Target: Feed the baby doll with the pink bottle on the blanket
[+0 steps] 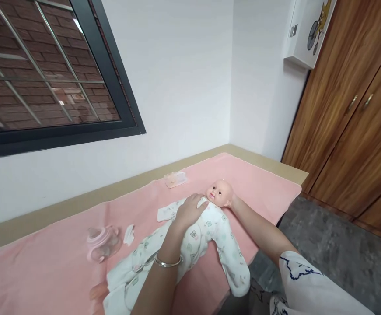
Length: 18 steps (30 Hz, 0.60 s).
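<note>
A baby doll [193, 238] in a white printed sleepsuit lies on its back on a pink mat [62, 258]. My left hand [190, 211] rests on the doll's upper chest, its fingers laid out flat below the chin. Behind the doll's head [222, 192], at the neck, is my right hand [235, 201]; its fingers are hidden there. One doll sleeve hangs toward the mat's near edge, and a bare doll foot [99, 292] shows at lower left.
A pink-handled baby bottle [102, 243] and a small white folded item [129, 235] lie left of the doll. Beyond it sits a small clear-and-white packet [176, 179]. Walls border the table [256, 157]; wooden cabinets [357, 131] stand right.
</note>
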Motion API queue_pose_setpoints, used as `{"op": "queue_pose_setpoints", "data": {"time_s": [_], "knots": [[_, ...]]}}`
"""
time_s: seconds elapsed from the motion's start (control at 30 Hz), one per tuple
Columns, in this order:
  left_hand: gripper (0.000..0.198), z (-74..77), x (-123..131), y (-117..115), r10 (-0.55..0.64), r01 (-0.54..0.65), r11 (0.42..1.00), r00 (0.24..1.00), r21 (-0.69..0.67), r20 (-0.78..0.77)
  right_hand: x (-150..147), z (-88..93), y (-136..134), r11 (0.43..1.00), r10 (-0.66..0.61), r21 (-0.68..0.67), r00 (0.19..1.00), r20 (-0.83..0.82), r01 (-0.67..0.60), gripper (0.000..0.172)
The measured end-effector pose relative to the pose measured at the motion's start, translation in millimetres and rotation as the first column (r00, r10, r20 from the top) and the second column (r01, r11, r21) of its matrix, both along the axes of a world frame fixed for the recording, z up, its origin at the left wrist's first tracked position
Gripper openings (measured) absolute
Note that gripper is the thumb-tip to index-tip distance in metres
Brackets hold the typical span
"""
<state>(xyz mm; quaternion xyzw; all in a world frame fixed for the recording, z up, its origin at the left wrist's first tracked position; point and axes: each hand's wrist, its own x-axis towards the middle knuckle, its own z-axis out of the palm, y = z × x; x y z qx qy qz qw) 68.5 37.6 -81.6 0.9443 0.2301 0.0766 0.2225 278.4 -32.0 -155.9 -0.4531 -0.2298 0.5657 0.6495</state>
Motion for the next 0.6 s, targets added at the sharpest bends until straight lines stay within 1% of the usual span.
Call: {"op": "queue_pose_setpoints", "data": {"time_s": [0.07, 0.13, 0.17, 0.2, 0.3, 0.33, 0.37, 0.4, 0.43, 0.47, 0.5, 0.53, 0.6], "knots": [[0.054, -1.7, 1, 0, 0.021, -0.021, 1.000, 1.000, -0.002, -0.021, -3, 9.3, -15, 0.999, -0.031, -0.040, 0.978, -0.205, 0.023, 0.058], [0.058, -2.8, 2, -1, 0.036, -0.036, 0.999, 0.998, -0.003, -0.045, -5, 14.7, -26, 0.993, -0.097, -0.101, 0.923, -0.372, 0.063, 0.049], [0.059, -2.9, 2, -1, 0.039, -0.039, 0.999, 0.997, -0.004, -0.059, -6, 16.3, -31, 0.988, -0.135, -0.121, 0.901, -0.413, 0.093, 0.046], [0.061, -2.5, 2, -1, 0.039, -0.039, 0.999, 0.997, -0.006, -0.073, -7, 17.3, -34, 0.983, -0.169, -0.137, 0.891, -0.421, 0.121, 0.045], [0.064, 1.0, 0, -4, 0.017, -0.018, 1.000, 0.993, -0.010, -0.114, -4, 20.5, -40, 0.971, -0.221, -0.180, 0.892, -0.395, 0.161, 0.045], [0.064, 2.7, -2, -6, 0.004, -0.006, 1.000, 0.992, -0.009, -0.126, -1, 22.2, -41, 0.960, -0.244, -0.215, 0.909, -0.338, 0.178, 0.045], [0.065, 4.4, -3, -8, -0.008, 0.007, 1.000, 0.990, -0.008, -0.140, 3, 24.4, -41, 0.940, -0.282, -0.265, 0.928, -0.243, 0.216, 0.043], [0.066, 6.2, -5, -11, -0.019, 0.018, 1.000, 0.988, -0.007, -0.155, 10, 27.1, -40, 0.907, -0.331, -0.315, 0.936, -0.120, 0.280, 0.041], [0.068, 8.1, -8, -14, -0.029, 0.028, 1.000, 0.985, -0.007, -0.171, 18, 30.4, -37, 0.864, -0.382, -0.349, 0.924, 0.019, 0.364, 0.039], [0.070, 10.0, -11, -18, -0.037, 0.036, 0.999, 0.982, -0.008, -0.188, 27, 34.1, -34, 0.814, -0.425, -0.364, 0.891, 0.160, 0.453, 0.037], [0.072, 12.2, -15, -21, -0.046, 0.045, 0.999, 0.978, -0.012, -0.203, 36, 38.3, -31, 0.779, -0.447, -0.357, 0.856, 0.260, 0.515, 0.036], [0.074, 14.8, -19, -24, -0.062, 0.059, 0.998, 0.975, -0.021, -0.215, 46, 42.7, -26, 0.765, -0.448, -0.333, 0.827, 0.341, 0.551, 0.036], [0.073, 20.9, -30, -29, -0.106, 0.098, 0.994, 0.968, -0.048, -0.227, 65, 51.7, -16, 0.774, -0.400, -0.269, 0.772, 0.494, 0.573, 0.035]]}}
